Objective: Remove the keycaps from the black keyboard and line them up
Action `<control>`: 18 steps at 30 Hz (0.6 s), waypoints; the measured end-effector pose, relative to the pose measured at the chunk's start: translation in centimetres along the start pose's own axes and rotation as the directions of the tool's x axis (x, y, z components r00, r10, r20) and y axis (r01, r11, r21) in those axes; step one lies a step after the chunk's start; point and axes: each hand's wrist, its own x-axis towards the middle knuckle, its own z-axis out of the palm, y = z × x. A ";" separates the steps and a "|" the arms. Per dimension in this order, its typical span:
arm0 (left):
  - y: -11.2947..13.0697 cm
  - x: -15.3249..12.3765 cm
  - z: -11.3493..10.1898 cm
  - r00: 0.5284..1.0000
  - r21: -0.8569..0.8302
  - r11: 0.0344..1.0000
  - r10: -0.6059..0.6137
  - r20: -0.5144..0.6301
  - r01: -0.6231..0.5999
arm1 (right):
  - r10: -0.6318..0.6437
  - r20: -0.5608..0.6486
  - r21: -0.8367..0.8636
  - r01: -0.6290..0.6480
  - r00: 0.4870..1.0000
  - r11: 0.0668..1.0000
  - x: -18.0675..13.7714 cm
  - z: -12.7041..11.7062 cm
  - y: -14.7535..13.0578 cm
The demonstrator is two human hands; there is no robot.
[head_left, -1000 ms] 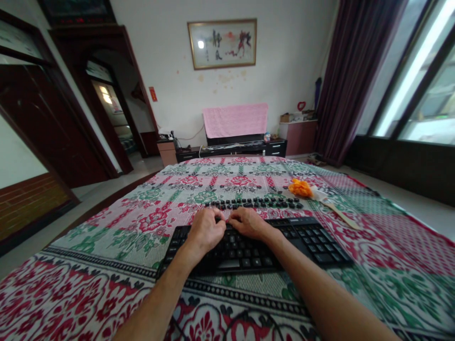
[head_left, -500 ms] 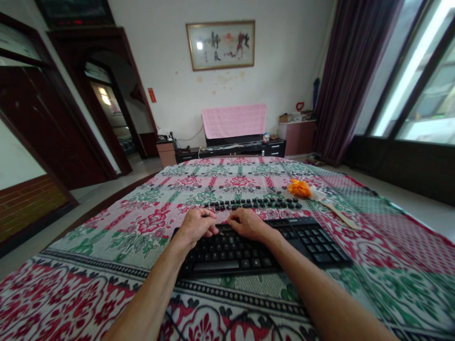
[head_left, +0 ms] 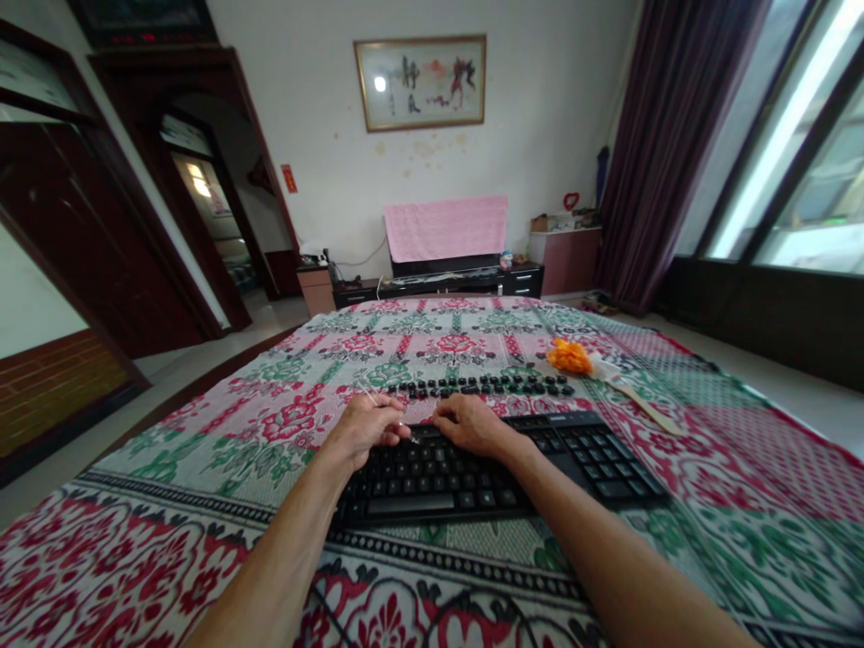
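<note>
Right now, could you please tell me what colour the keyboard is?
The keyboard is black, which shows best in the head view.

I have a cloth-covered table (head_left: 270, 400) filling the lower part of my head view; its cloth (head_left: 128, 549) carries pink, red and green flowers, with a dark border band passing beneath the keyboard (head_left: 438, 477). That keyboard lies flat, its long side running across. Just beyond its far edge, I count roughly two rows of small black keycaps (head_left: 499, 387) set on the cloth. Past the keyboard's far right corner I can see an orange crumpled bunch (head_left: 571, 356), a whitish piece (head_left: 606, 368) touching it, and a pale flat handle (head_left: 649, 410) slanting back toward me. On the keyboard's near side I make out a thin dark cable (head_left: 327, 607).
</note>
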 end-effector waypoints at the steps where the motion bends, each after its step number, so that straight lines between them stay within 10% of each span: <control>1: 0.1 -0.1 0.0 1.000 0.015 1.000 -0.004 0.014 0.004 | -0.002 -0.003 -0.006 0.002 1.000 1.000 0.0 0.0 0.0; 9: -0.7 0.1 1.1 0.994 0.291 0.952 0.107 -0.021 -0.096 | 0.010 -0.011 -0.044 -0.010 1.000 0.999 0.0 0.5 0.3; 18: 0.7 -1.8 3.3 0.895 0.771 0.550 0.443 0.058 -0.322 | 0.073 0.013 -0.139 -0.071 0.997 0.988 -0.1 0.3 -0.2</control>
